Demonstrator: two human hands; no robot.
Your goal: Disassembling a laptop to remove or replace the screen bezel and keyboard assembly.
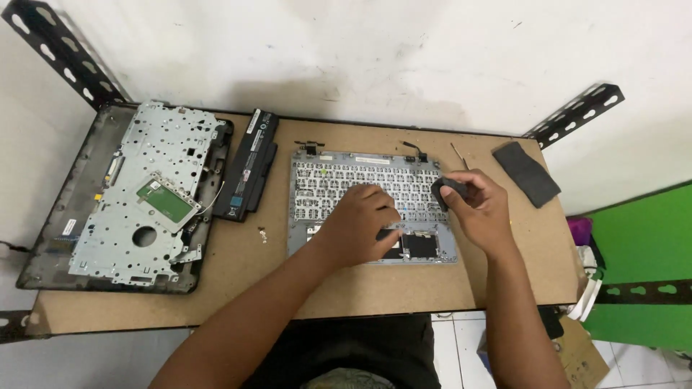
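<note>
"Where are the hands sitting?"

"The left hand is pressing flat on the keyboard panel, mid-counter, its long side running left to right. The right hand is pinching a small dark block over the panel's right edge."

"Which is nearer?"

"The left; it's touching."

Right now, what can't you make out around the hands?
Head view only:
- Left hand covers part of the grey keyboard frame; whatever is under its fingertips is hidden.
- Right hand wraps a small dark object; its kind is unclear.
- Tiny piece on the table: too small.
</note>
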